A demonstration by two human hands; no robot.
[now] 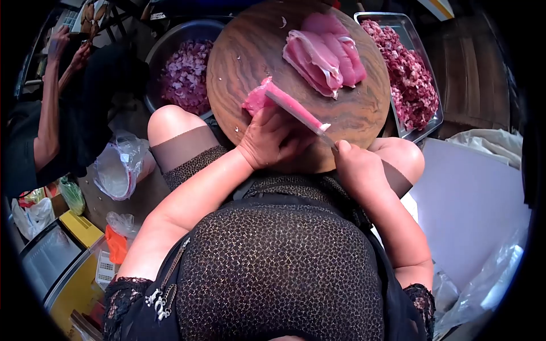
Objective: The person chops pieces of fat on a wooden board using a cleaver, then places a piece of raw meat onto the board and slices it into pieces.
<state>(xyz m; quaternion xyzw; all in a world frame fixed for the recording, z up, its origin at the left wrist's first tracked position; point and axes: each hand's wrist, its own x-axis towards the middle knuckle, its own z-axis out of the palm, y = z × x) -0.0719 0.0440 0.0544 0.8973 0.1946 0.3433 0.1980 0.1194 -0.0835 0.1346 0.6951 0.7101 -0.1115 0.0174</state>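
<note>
A round wooden board [244, 51] bears several slabs of pink meat [327, 54] near its far right side. My left hand [273, 136] is closed on a smaller piece of meat [259, 96] at the board's near left part; some of its fingers are hidden. Wrapped round a knife's handle, my right hand [358, 165] is at the board's near right edge. The knife's blade [296, 112] slants up and left from it, lying along the piece of meat. Small white scraps dot the board.
Left of the board stands a metal bowl [152, 57] of chopped meat; a metal tray [435, 94] of minced meat is on the right. A person [74, 102] in dark clothes works at the upper left. Plastic bags [119, 165] lie lower left.
</note>
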